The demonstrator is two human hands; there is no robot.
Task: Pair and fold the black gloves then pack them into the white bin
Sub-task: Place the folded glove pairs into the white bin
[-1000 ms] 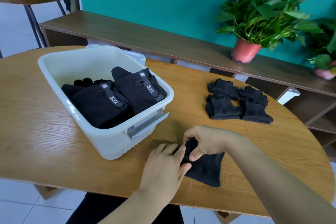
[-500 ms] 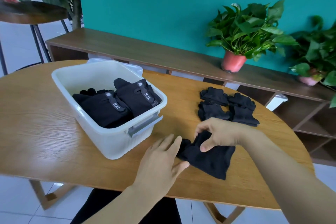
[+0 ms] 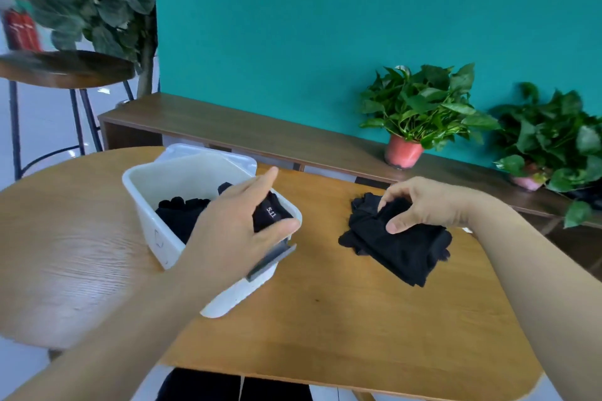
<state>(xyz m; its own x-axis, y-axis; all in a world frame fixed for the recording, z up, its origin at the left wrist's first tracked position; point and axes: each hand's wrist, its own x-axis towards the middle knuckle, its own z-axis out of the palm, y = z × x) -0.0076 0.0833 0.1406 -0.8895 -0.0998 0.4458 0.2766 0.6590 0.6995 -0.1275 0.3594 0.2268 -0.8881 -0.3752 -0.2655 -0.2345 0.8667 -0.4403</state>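
We are dealing with two lots of black gloves. The packed gloves (image 3: 182, 218) are lying folded inside the white bin (image 3: 146, 185), one of them showing a 5.11 tab (image 3: 271, 212). The loose gloves (image 3: 400, 254) are sitting in a dark heap on the worktop (image 3: 325, 319), to the right of the bin and apart from it. Our right grip (image 3: 423, 205) is pinching the far upper edge of that heap, with the fingers curled over the cloth and the thumb pressing from the near side. We cannot tell how many layers it is catching, because black is merging into black. Our left grip (image 3: 234, 231) is hovering over the bin's near right corner, fingers stretched out and carrying nothing.

We are judging the gloves to be light, soft and limp, a cloth that sags and creases rather than keeping a shape, so slipping is only a small worry. The likelier trouble is layers clinging together. A lift by one edge may drag a neighbour along or let a fold fall open. We are thinking the better hold is across the cuff end, thumb under and fingers over both layers of a pair, while the free grip is flattening the rest.
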